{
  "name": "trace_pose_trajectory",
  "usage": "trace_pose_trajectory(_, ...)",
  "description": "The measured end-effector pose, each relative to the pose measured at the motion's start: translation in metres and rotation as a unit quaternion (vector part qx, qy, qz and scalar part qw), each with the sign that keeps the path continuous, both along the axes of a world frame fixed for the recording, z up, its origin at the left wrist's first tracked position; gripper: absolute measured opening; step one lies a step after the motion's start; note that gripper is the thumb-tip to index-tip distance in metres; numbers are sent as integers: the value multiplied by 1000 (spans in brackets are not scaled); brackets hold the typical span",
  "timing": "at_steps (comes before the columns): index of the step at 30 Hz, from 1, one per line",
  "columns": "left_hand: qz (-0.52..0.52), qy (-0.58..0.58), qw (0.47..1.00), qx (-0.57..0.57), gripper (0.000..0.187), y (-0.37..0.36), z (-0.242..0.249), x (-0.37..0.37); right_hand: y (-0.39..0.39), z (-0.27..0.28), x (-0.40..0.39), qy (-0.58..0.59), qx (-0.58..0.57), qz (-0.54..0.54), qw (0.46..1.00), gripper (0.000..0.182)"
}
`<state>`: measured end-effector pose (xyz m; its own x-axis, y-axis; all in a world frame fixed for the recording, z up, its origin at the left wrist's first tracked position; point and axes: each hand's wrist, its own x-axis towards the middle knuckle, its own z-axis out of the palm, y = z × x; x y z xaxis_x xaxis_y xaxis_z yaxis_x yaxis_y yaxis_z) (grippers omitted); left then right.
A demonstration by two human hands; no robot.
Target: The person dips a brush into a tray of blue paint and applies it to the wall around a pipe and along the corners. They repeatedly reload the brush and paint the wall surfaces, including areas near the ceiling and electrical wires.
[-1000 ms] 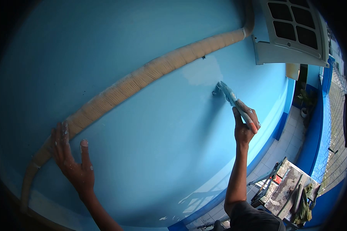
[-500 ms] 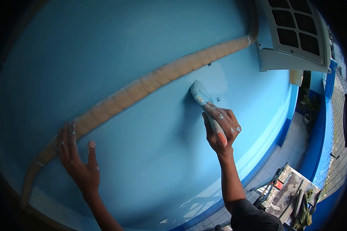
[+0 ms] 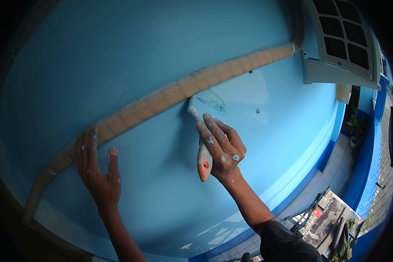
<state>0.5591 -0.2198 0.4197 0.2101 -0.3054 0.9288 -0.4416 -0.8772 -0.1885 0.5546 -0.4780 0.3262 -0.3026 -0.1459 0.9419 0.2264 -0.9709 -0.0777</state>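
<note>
A blue wall point(image 3: 161, 174) fills most of the view, crossed diagonally by a beige wrapped pipe point(image 3: 161, 99). My right hand point(image 3: 222, 146) grips a paint-covered brush point(image 3: 204, 159) with a pale handle and an orange end. The brush head lies against the wall just under the pipe. Spots of pale paint mark my right fingers and knuckles. Farther left and lower, my left hand point(image 3: 98, 168) rests its fingertips on the pipe, with the thumb spread apart and nothing held.
A white air-conditioner unit point(image 3: 343, 41) hangs at the upper right on a bracket. At the lower right stands a paint-stained work platform point(image 3: 327, 218) with cloths on it. A wire fence point(image 3: 382, 174) and a potted plant point(image 3: 353, 140) are beyond, over a tiled floor point(image 3: 334, 163).
My right hand has moved left with the brush, bringing its head closer to the pipe, and the handle now tilts differently. My left hand stays on the pipe. The whole view has shifted slightly.
</note>
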Motion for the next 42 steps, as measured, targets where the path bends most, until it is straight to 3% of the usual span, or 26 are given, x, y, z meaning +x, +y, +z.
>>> trace_pose_trajectory(2,-14,10,1000,-6,52,3,1,-4,14,2,-22,39,-51,82,995,31)
trace_pose_trajectory(4,2,14,1000,-8,52,8,2,-10,8,-1,-44,43,-8,141,989,31)
trace_pose_trajectory(7,13,16,999,-26,53,23,5,-10,-27,-7,-32,-22,88,-26,996,23)
trace_pose_trajectory(9,15,20,998,-50,52,38,8,-15,-32,-4,-18,-25,153,-18,988,25)
trace_pose_trajectory(11,9,24,997,-73,52,47,10,-19,-11,0,-5,-11,111,-34,993,27)
trace_pose_trajectory(19,-83,-32,987,-132,44,54,2,-50,146,12,-6,18,-19,144,989,32)
trace_pose_trajectory(25,-73,-16,975,-208,39,61,-5,-89,224,19,-7,26,-58,236,970,36)
trace_pose_trajectory(28,-78,-29,971,-223,39,68,-12,-104,236,20,-18,37,-73,455,887,30)
trace_pose_trajectory(31,-111,-25,959,-261,40,83,-20,-124,216,15,-5,27,31,499,865,19)
trace_pose_trajectory(32,-102,-18,955,-277,41,93,-23,-129,203,6,5,35,126,557,820,19)
trace_pose_trajectory(33,-90,-25,956,-278,41,102,-28,-134,186,12,-4,22,287,663,691,21)
trace_pose_trajectory(36,-42,4,938,-343,41,129,-41,-143,146,7,-20,-34,373,528,762,35)
trace_pose_trajectory(37,-44,30,928,-369,40,136,-46,-146,143,1,-21,-59,392,467,790,28)
trace_pose_trajectory(39,-30,48,914,-403,39,146,-58,-149,150,-16,-22,-88,332,307,888,13)
trace_pose_trajectory(41,-32,116,894,-431,34,153,-77,-150,169,-26,-13,-67,206,236,947,12)
trace_pose_trajectory(42,-21,113,891,-439,34,153,-86,-150,195,-10,-15,-71,171,295,937,10)
